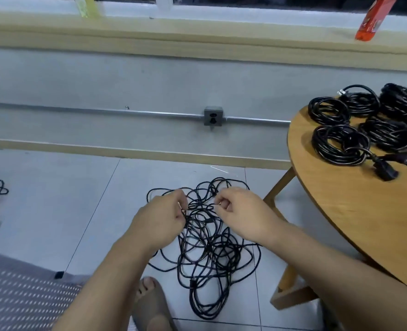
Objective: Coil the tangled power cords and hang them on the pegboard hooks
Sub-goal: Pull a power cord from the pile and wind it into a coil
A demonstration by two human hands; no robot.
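Head cam: tangled cord pile [205, 247] on floor tiles, just left of round wooden table [355, 211]. Left hand [162, 216] and right hand [240, 216] both over pile's far side, fingers curled pinching strands. Coiled cords [341, 144] sit on table.

Dim, cool, even indoor light casts only soft shadows, the wide lens bends straight lines, and edges blur slightly.
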